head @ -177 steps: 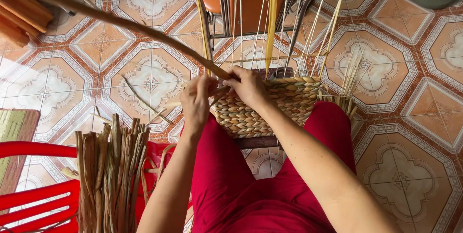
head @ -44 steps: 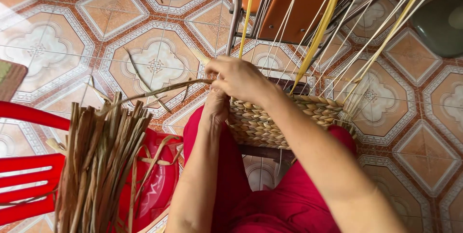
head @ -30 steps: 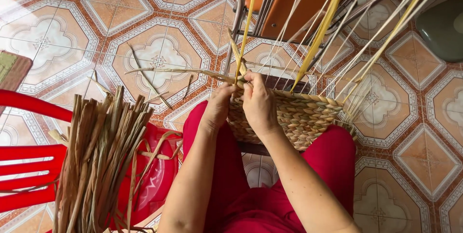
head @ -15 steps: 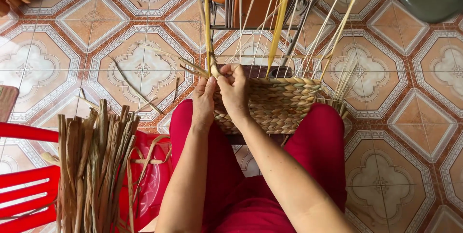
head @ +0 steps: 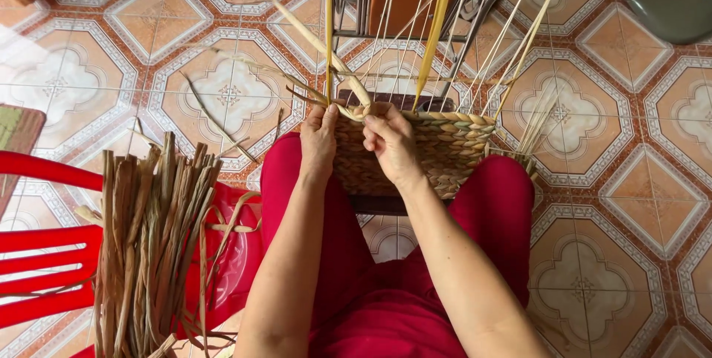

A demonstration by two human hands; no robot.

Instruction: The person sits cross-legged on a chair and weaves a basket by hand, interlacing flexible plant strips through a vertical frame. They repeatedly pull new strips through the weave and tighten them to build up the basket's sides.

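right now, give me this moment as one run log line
left hand: on woven basket rim | right hand: pinching dried strand at rim | reed bundle: on red chair

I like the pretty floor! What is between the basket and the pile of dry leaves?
In the head view, the person's left leg in red trousers lies between the woven basket and the bundle of dry leaves.

One woven basket [head: 437,150], one bundle of dried reeds [head: 148,239], two hands, one red plastic chair [head: 44,254].
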